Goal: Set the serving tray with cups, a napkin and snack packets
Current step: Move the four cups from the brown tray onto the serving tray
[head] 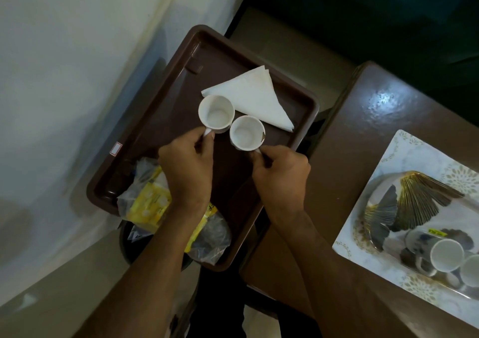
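A glossy dark-brown wooden table [344, 135] fills the right side, its polished top catching a bright patch of light. On it lies a rectangular white tray [363, 236] with gold lace-like patterning and a fan-shaped gold and grey motif; two more pale cups [447, 256] lie on it at the lower right.

To the left sits the brown serving tray [171, 83], smooth moulded plastic with rounded corners and a raised rim. A white paper napkin [255, 96], folded into a soft triangle, lies flat on its far part. At the near end, crinkled clear-and-yellow snack packets [147, 202] rest on the tray, partly under the left forearm.

The left hand [188, 171] pinches the small handle of a round white ceramic left cup [216, 113], which stands upright, its rim overlapping the napkin's near corner. The right hand [281, 174] is closed on the handle of the right cup [246, 132], also white and upright, with a small gold mark on its rim. The two cups stand just beside each other at the tray's middle; whether they touch cannot be told.
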`<act>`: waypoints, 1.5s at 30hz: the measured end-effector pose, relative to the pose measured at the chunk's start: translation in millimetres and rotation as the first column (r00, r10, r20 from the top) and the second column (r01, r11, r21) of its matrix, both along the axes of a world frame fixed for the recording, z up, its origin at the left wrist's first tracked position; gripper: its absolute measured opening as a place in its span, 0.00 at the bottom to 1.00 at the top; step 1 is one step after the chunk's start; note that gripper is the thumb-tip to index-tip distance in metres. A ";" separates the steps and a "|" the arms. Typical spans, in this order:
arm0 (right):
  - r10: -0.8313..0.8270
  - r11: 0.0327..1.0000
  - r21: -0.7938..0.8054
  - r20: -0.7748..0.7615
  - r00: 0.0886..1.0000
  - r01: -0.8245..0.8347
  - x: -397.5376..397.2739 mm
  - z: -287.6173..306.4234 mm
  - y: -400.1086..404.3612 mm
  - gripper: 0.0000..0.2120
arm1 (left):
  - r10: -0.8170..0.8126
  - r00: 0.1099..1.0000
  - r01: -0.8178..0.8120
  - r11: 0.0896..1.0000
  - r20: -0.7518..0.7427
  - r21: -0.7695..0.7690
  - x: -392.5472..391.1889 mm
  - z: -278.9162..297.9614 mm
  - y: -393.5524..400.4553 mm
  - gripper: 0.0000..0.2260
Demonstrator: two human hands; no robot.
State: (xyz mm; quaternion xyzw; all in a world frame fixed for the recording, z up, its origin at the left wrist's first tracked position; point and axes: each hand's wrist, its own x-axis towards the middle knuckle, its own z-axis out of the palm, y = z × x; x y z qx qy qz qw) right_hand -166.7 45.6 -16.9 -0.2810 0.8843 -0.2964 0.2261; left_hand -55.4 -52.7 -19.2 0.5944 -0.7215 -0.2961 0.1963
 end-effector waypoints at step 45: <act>-0.162 0.977 0.100 -0.237 0.958 0.190 -256.0 36.9 375.9 0.09 | -0.698 0.716 0.695 0.715 -0.020 -0.071 -241.6 26.3 277.1 0.06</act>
